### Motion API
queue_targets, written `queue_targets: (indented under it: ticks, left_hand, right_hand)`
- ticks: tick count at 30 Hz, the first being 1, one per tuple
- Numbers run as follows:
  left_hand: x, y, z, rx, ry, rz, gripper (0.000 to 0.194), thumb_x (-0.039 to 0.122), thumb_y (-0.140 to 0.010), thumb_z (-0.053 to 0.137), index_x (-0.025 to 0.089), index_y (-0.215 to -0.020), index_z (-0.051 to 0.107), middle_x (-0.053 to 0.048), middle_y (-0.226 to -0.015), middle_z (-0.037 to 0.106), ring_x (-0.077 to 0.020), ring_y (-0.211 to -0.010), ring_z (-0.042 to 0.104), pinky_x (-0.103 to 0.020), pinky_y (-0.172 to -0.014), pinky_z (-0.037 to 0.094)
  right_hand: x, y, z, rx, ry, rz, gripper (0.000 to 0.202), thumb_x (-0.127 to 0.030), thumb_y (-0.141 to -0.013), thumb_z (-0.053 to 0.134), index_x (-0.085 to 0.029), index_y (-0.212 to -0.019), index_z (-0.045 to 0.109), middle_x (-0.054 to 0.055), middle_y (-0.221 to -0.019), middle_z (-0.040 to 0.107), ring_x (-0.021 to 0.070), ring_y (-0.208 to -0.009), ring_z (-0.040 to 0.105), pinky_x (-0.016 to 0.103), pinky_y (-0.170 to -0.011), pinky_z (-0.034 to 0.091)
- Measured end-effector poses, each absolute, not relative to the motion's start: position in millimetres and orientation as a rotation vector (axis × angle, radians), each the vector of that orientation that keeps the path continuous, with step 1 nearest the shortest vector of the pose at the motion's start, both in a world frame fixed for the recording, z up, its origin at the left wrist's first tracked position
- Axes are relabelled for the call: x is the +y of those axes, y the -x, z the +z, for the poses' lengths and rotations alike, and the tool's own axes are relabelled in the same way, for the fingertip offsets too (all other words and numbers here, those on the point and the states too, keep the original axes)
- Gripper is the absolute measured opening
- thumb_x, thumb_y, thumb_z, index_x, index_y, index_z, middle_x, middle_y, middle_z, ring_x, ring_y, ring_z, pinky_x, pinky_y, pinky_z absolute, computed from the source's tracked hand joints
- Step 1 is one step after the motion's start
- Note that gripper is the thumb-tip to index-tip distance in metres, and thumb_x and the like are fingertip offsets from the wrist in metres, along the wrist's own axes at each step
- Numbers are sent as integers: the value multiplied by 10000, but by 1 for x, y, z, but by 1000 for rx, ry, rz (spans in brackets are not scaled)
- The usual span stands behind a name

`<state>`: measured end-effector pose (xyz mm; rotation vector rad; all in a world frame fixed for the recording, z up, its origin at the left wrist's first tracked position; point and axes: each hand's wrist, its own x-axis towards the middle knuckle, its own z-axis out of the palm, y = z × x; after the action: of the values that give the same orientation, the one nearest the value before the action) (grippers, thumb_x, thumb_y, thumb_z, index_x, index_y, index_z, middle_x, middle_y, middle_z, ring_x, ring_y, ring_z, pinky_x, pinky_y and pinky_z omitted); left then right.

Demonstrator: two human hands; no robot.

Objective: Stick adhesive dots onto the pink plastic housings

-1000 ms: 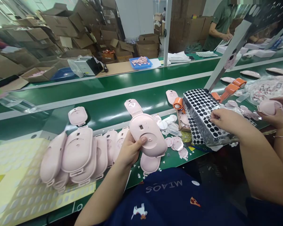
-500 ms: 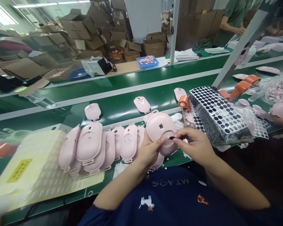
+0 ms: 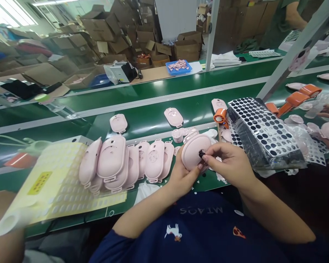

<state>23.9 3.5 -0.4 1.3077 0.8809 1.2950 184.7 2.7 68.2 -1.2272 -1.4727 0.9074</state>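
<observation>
the left hand [image 3: 182, 177] grips a pink shell [image 3: 194, 151] above the counter [image 3: 153, 117]. the right hand [image 3: 230, 164], a second ago at the dot sheet [image 3: 260, 128], now pinches a small black dot [image 3: 201, 154] and presses it on the shell, so the sticking is started.

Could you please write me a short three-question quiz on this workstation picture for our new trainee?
1. True or false: the left hand holds a pink shell up off the green belt.
2. What does the right hand press onto that shell? A) a small black dot sticker B) an orange tape dispenser C) a blue tray
3. On which side of the black dot sheets does the row of pink shells stand, seen from the worker?

Key
1. True.
2. A; its fingers pinch the dot against the shell.
3. To the left, beside the yellow sheet.
</observation>
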Motion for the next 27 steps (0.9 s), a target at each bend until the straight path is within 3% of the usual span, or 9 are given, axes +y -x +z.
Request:
queue_targets:
  ticks: [17,27]
  left_hand:
    - [4,-25,0,890,-1376,1233,611,385,-854,757,221,-1379,491,-141,-1380,617,-303,-1266,604,-478,-1119,459]
    - [1,-24,2,896,-1440,1187,594,325,-893,718,236,-1421,462,-129,-1398,593,-290,-1270,591,-452,-1113,465]
  right_hand:
    - [4,-195,61,-1362,1247,1099,177,-351,-731,776,-201,-707,685,20,-665,726,167,-583,693,270,-538,567]
    - [2,-198,61,-1436,1237,1012,108,-290,-756,730,-206,-702,691,14,-676,717,158,-613,674,259,-545,542]
